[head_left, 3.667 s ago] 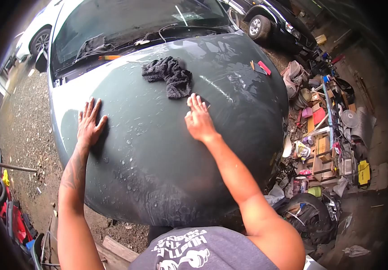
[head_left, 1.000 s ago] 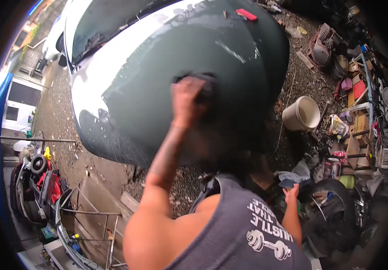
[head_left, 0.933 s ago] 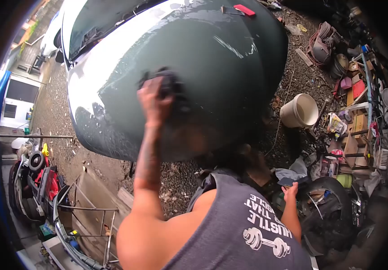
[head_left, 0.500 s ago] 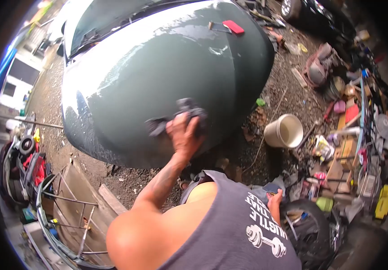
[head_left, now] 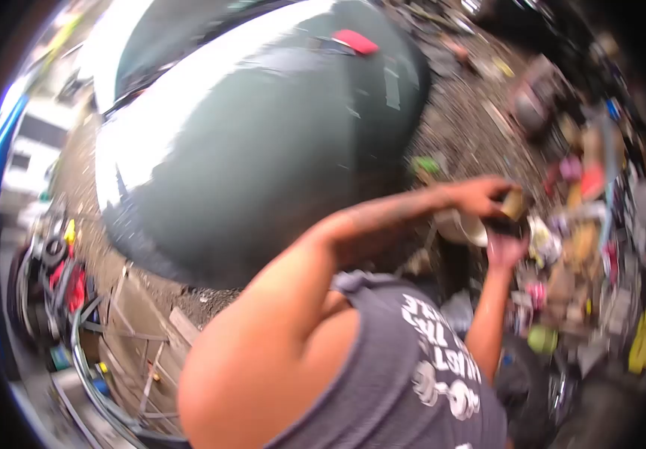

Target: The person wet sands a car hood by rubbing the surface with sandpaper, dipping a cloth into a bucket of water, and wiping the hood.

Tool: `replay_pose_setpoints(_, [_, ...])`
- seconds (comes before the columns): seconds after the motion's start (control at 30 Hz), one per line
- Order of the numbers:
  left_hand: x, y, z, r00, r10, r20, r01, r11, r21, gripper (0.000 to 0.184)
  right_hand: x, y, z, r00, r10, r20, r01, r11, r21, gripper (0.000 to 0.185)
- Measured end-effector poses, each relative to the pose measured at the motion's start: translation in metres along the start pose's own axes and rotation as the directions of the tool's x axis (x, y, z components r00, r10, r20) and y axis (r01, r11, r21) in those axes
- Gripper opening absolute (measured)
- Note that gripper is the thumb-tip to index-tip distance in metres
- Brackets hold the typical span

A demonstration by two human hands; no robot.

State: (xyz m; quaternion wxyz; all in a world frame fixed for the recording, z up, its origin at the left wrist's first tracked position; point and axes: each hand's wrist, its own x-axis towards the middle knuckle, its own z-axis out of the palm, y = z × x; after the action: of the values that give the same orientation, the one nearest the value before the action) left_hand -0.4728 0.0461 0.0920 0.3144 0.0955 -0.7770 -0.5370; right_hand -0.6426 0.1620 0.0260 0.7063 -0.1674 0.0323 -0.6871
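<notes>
Grey shirt fabric (head_left: 390,367) is nearest; beyond it, left hand (head_left: 480,196) and right hand (head_left: 506,252) meet at a blurred tan-and-dark item (head_left: 514,204) in front of the bucket (head_left: 464,227), gripping or not I cannot tell. Left of the bucket spreads the dark green hood (head_left: 263,165).

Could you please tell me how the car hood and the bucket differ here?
The car hood is dark green-grey with bright glare; the bucket is pale. The car hood looks far larger than the bucket. The car hood is mostly in view, whereas the bucket is partly hidden behind the left hand and right hand. Both look blurred.
</notes>
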Motion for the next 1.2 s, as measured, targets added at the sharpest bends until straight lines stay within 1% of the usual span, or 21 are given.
replay_pose_setpoints(0.03, [0.007, -0.005, -0.004, 0.983, 0.123, 0.138, -0.095, 0.977, -0.190, 0.069, 0.007, -0.016, -0.008, 0.902, -0.213, -0.376, 0.151, 0.971, -0.188, 0.065])
replay_pose_setpoints(0.07, [0.008, -0.004, -0.012, 0.991, 0.024, 0.132, -0.019, 0.999, -0.041, 0.074, 0.019, -0.037, -0.021, 0.987, -0.071, -0.143, 0.068, 0.997, -0.028, 0.056])
replay_pose_setpoints(0.1, [0.010, 0.013, -0.034, 0.984, -0.006, 0.178, 0.004, 1.000, 0.011, 0.079, 0.028, -0.047, -0.012, 0.981, -0.076, -0.179, 0.069, 0.997, -0.047, 0.053])
replay_pose_setpoints(0.13, [0.007, 0.018, -0.053, 0.993, -0.101, 0.064, 0.080, 0.960, 0.270, 0.078, 0.038, -0.066, -0.018, 0.977, -0.114, -0.182, 0.106, 0.993, -0.055, 0.052])
replay_pose_setpoints(0.17, [0.005, 0.007, -0.083, 1.000, 0.017, -0.014, -0.009, 0.896, 0.443, 0.076, 0.051, -0.091, -0.034, 0.943, -0.214, -0.255, 0.158, 0.962, -0.223, 0.050])
replay_pose_setpoints(0.23, [-0.008, 0.022, -0.134, 0.948, -0.043, -0.314, 0.252, 0.701, 0.667, 0.070, 0.063, -0.143, -0.072, 0.851, -0.334, -0.405, 0.204, 0.921, -0.330, 0.046])
replay_pose_setpoints(0.33, [-0.104, -0.002, -0.195, 0.683, 0.054, -0.729, 0.666, 0.364, 0.651, 0.064, 0.053, -0.207, -0.158, 0.670, -0.269, -0.692, -0.018, 0.926, -0.377, 0.038])
replay_pose_setpoints(0.43, [-0.153, -0.021, -0.213, 0.495, -0.057, -0.867, 0.860, 0.174, 0.480, 0.066, 0.059, -0.226, -0.274, 0.612, -0.133, -0.780, -0.334, 0.851, -0.406, 0.036])
replay_pose_setpoints(0.47, [-0.167, -0.030, -0.219, 0.457, -0.136, -0.879, 0.889, 0.099, 0.447, 0.067, 0.060, -0.221, -0.320, 0.510, -0.151, -0.847, -0.419, 0.817, -0.397, 0.033])
replay_pose_setpoints(0.5, [-0.180, -0.040, -0.222, 0.411, -0.212, -0.887, 0.909, 0.017, 0.417, 0.068, 0.059, -0.216, -0.368, 0.448, -0.106, -0.888, -0.546, 0.754, -0.365, 0.035])
replay_pose_setpoints(0.57, [-0.164, -0.042, -0.210, 0.493, -0.192, -0.849, 0.793, -0.302, 0.529, 0.070, 0.062, -0.200, -0.434, 0.292, -0.103, -0.951, -0.760, 0.578, -0.296, 0.041])
replay_pose_setpoints(0.63, [-0.164, -0.039, -0.208, 0.447, -0.215, -0.868, 0.869, -0.127, 0.478, 0.072, 0.044, -0.186, -0.550, 0.313, -0.217, -0.924, -0.910, 0.211, -0.358, 0.042])
replay_pose_setpoints(0.7, [-0.166, -0.036, -0.210, 0.457, -0.217, -0.863, 0.854, -0.163, 0.493, 0.068, 0.073, -0.173, -0.556, 0.295, -0.089, -0.951, -0.951, -0.125, -0.283, 0.043])
replay_pose_setpoints(0.77, [-0.166, -0.035, -0.210, 0.436, -0.224, -0.871, 0.879, -0.103, 0.466, 0.065, 0.062, -0.145, -0.637, 0.409, -0.080, -0.909, -0.756, -0.587, -0.288, 0.043])
replay_pose_setpoints(0.83, [-0.262, 0.018, -0.254, 0.333, -0.399, -0.855, 0.890, -0.168, 0.425, 0.063, 0.049, -0.120, -0.680, 0.474, -0.121, -0.872, -0.701, -0.651, -0.291, 0.040])
replay_pose_setpoints(0.9, [-0.229, 0.012, -0.239, 0.542, -0.497, -0.678, 0.649, -0.265, 0.713, 0.055, 0.017, -0.087, -0.736, 0.532, -0.144, -0.835, -0.646, -0.706, -0.290, 0.036])
replay_pose_setpoints(0.97, [-0.293, 0.062, -0.278, 0.732, -0.457, -0.506, 0.352, -0.382, 0.854, 0.055, -0.027, -0.056, -0.818, 0.583, 0.015, -0.812, -0.394, -0.869, -0.299, 0.030])
replay_pose_setpoints(1.0, [-0.291, 0.064, -0.279, 0.724, -0.477, -0.498, 0.338, -0.384, 0.859, 0.055, -0.006, -0.054, -0.777, 0.658, 0.183, -0.731, -0.174, -0.907, -0.384, 0.024])
replay_pose_setpoints(1.03, [-0.279, 0.068, -0.282, 0.726, -0.481, -0.490, 0.300, -0.419, 0.857, 0.054, -0.010, -0.046, -0.785, 0.642, 0.196, -0.742, -0.183, -0.900, -0.396, 0.024])
replay_pose_setpoints(1.1, [-0.246, 0.055, -0.284, 0.700, -0.505, -0.505, 0.287, -0.449, 0.846, 0.052, -0.024, -0.026, -0.809, 0.454, 0.302, -0.838, -0.159, -0.898, -0.410, 0.031])
replay_pose_setpoints(1.2, [-0.218, 0.028, -0.286, 0.644, -0.535, -0.548, 0.339, -0.442, 0.830, 0.048, -0.107, 0.006, -0.909, 0.709, 0.405, -0.577, 0.025, -0.832, -0.554, 0.024])
